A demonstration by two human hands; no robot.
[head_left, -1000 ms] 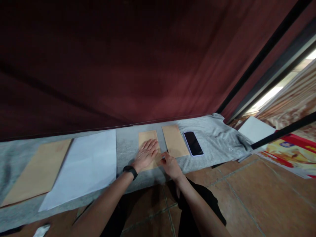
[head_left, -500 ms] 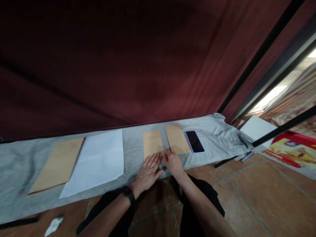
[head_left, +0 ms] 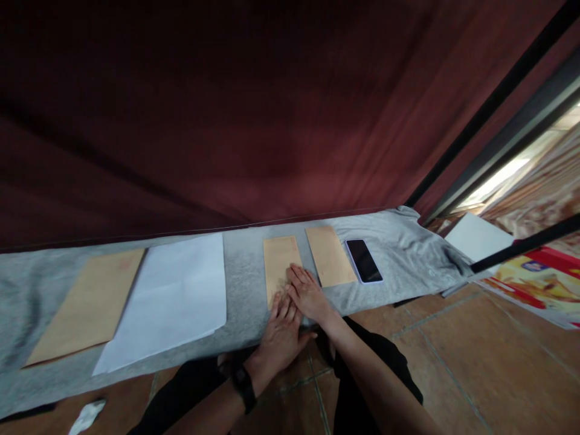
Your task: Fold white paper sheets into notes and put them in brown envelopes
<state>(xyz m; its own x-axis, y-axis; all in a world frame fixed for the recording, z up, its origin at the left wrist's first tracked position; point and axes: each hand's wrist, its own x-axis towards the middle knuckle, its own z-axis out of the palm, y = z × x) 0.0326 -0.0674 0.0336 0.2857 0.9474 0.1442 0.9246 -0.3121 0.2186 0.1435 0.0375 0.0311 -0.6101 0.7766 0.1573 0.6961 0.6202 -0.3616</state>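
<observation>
"One slim, rectangular tan paper envelope (head_left: 278,257) lies near the middle. What touches it?"

"The left hand (head_left: 281,335) and the right hand (head_left: 309,296), both palm down. The left, with a black wristwatch (head_left: 243,386) behind it, has its fingers stretched over the near end. The right reaches in from its own side, fingers extended and close together, on the envelope's lower right part."

"Are they gripping anything?"

"Neither is closed around anything; both look opened out and flat. They are right beside each other at the fingers, though whether they touch I cannot tell."

"And beneath the envelope?"

"A narrow, grey-cloth-covered counter (head_left: 244,272). Just right of the envelope lies a second tan paper envelope (head_left: 333,257), then a dark-screened phone with a pale lilac edge (head_left: 364,261)."

"On the other side?"

"Well to the left, large white paper sheets (head_left: 174,296), and against their left edge a bigger brown paper envelope (head_left: 90,302). A dark red fabric curtain (head_left: 272,133) hangs behind the counter."
</observation>
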